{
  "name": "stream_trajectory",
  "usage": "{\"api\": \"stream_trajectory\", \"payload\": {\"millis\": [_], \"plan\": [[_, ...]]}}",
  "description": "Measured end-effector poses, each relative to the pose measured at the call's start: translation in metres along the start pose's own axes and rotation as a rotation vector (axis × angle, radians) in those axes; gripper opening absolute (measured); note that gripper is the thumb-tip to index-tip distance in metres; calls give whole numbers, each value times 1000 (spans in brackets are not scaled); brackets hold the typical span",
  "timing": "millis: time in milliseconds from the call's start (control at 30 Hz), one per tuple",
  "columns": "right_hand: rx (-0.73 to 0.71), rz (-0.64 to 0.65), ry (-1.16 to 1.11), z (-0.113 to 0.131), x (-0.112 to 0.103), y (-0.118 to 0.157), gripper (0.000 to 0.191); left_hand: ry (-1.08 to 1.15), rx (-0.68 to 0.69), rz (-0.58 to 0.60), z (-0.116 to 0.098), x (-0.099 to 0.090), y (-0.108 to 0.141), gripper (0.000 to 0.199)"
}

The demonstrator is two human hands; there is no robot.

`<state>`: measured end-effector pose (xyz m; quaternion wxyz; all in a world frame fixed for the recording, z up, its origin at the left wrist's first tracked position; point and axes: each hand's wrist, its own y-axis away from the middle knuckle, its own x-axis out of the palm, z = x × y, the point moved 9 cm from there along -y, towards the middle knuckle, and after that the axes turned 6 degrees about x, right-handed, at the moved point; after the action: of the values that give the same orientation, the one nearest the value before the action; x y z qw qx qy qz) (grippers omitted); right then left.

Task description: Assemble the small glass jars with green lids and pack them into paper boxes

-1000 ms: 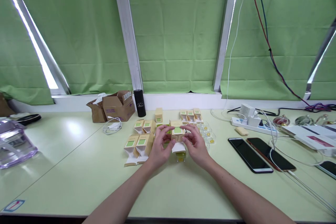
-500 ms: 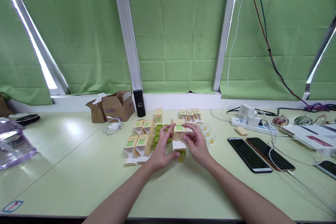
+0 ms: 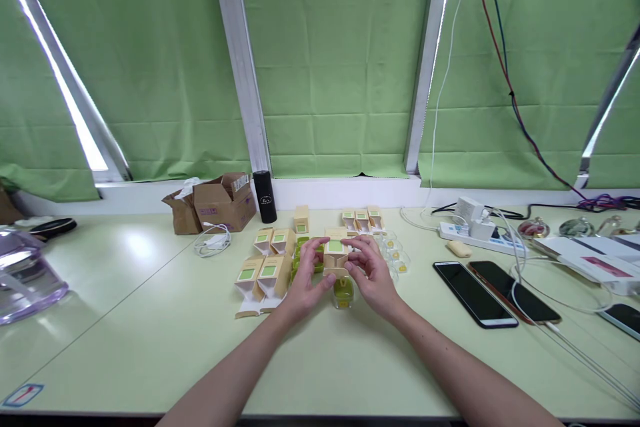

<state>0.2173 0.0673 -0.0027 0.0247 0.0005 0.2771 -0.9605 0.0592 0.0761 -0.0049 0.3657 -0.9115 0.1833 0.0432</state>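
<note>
Your left hand and right hand have their fingers closed lightly on opposite sides of the carton, which sits between them near the middle of the worktop. You can't tell from this view whether its base is touching down or lifted. Its flap projects toward you, and the jar stands just below it in view, on your side.

Mind how hard you pinch: the walls look like thin card, so too much pressure could bow them or crease the flap. Grip too loosely, or unevenly between the hands, and the carton could twist or slip. Your left thumb lies close to the flap and the jar; a careless downward move there could bend one or tip the other.

Watch your sides, too. The open cartons are just beside your left hand, so an outward swing could knock them askew. The clear cups near your right hand look light enough to scatter if your knuckles catch them.
</note>
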Motion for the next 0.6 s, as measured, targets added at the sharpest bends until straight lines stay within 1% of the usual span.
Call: {"api": "stream_trajectory", "payload": {"millis": [133,233,333,600], "plan": [[-30,20,18,2,2,1,36,137,-46,-35,5,-1,-1,67],[-52,43,17,4,4,2,36,197,-85,-44,8,-1,-1,66],[-63,61,1,4,6,2,37,233,-115,-52,9,-1,-2,65],[-58,84,1,3,8,4,38,264,-124,-65,10,-3,-2,63]]}}
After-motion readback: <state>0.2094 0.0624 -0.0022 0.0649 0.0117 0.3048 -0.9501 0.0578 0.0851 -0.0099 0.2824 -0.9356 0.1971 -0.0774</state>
